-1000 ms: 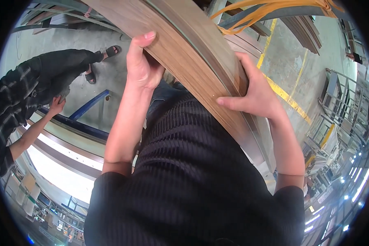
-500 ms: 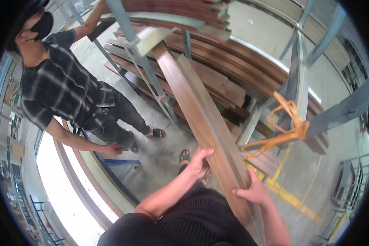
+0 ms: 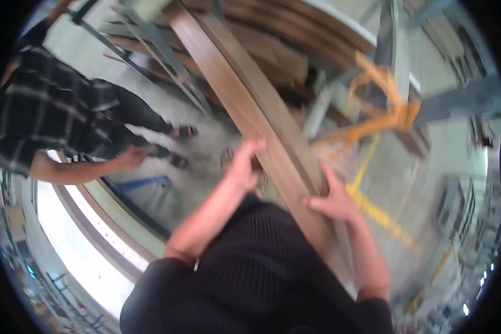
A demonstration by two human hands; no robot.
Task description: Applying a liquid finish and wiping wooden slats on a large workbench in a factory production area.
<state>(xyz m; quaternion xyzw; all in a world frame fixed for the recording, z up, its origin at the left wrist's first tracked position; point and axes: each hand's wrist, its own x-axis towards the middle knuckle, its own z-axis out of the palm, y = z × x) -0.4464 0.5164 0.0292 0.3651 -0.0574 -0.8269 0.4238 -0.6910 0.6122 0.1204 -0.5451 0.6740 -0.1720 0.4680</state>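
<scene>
A long brown wood-grain board slants from the rack at the upper left down past my body, with a second, duller board or profile along its right side. My left hand grips the left edge, thumb on the top face and fingers underneath. On the right edge, slightly nearer to me, my right hand is closed around the boards, its thumb on top and most of its fingers hidden. The near end runs beside my dark shirt and is blurred.
A co-worker in a checked shirt stands at the left. Stacked brown boards fill the metal rack ahead. Orange strapping hangs on a grey rack arm at the right. White panels lie at the lower left.
My view has shifted, so rack, boards and co-worker sit higher and further left. Both my hands keep their hold on the boards. The co-worker's lowered arm reaches out, hand still near the panels.
</scene>
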